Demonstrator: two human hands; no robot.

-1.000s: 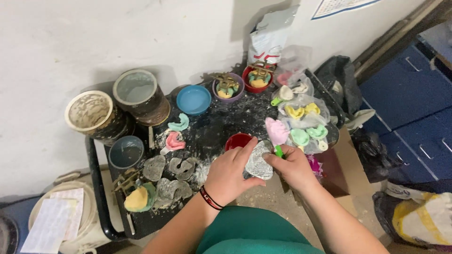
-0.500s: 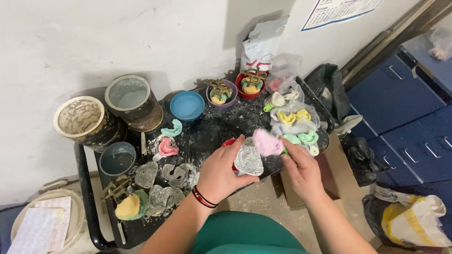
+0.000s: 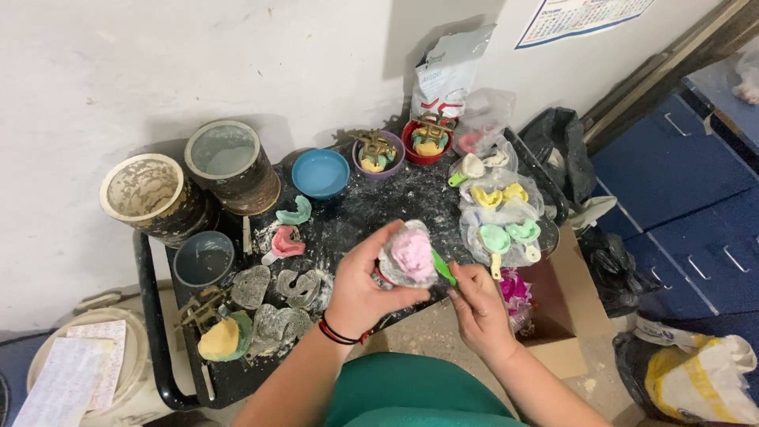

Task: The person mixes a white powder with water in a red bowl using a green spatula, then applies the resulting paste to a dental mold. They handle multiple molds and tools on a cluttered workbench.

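A grey-white foil pouch with red marks leans upright against the wall behind the bowls — above it, at the top right, a white wall calendar edged in blue

Your left grip cups a matt pink putty mould in crinkled clear plastic; the bench looks black, rough, powder-dusted; the blue bowl seems smooth rubber.

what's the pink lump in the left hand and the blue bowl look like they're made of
Pink lump: seemingly a soft, matte, putty-like mass, rounded and uneven, inside a clear wrap or tray. Blue bowl: probably rubber or flexible plastic, smooth, evenly coloured, dusted with white powder.
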